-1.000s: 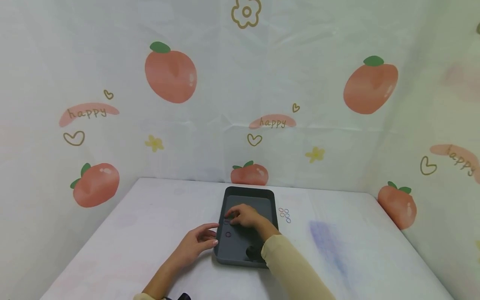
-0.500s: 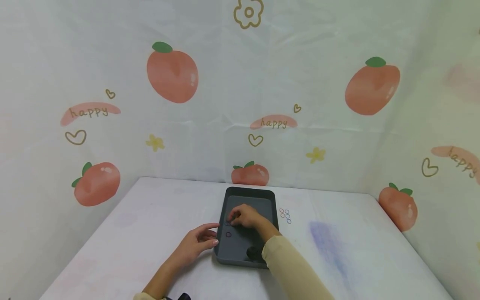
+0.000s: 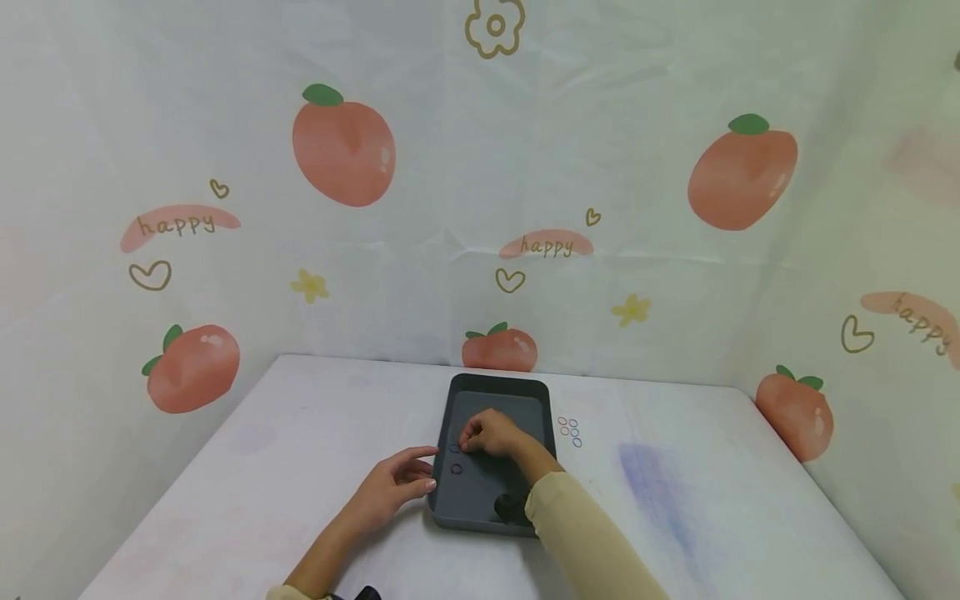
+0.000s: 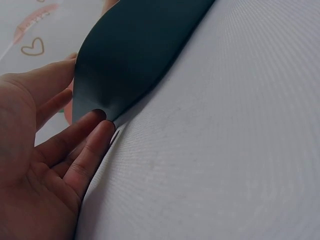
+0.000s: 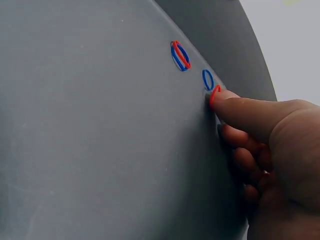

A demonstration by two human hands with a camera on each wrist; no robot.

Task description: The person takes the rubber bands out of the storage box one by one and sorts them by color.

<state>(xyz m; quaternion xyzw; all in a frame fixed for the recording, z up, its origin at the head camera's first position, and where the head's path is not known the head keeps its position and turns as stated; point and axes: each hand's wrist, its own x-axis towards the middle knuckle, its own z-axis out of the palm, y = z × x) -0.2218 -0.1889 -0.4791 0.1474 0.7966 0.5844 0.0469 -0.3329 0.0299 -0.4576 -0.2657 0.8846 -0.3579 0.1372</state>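
A red ring lies on the floor of the dark grey tray under the right hand's fingertip, other fingers curled. A blue ring sits just beside it; 2 overlapping rings lie near. The left hand, fingers straight, touches the tray's outer left wall
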